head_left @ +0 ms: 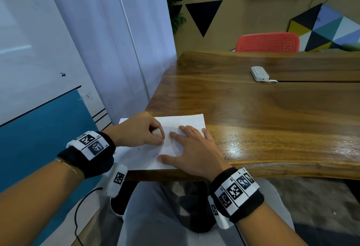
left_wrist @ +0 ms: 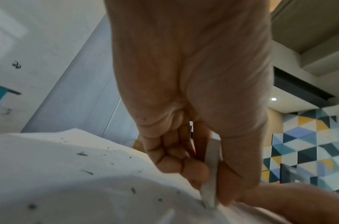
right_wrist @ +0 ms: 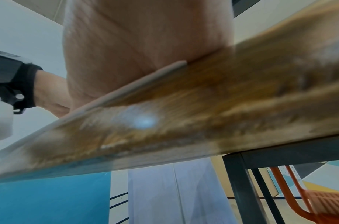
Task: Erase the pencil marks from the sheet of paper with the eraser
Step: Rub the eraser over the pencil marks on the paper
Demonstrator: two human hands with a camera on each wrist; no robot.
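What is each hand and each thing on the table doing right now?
left hand: fingers curled, pinching the eraser.
eraser: gripped, lower end down on the paper.
right hand: flat, fingers spread, pressing the paper.
sheet of paper: lying on the table corner, dark crumbs scattered on it.
power strip: lying on the table, far from the hands.
table: bears the paper and power strip.
red chair: standing behind the table.
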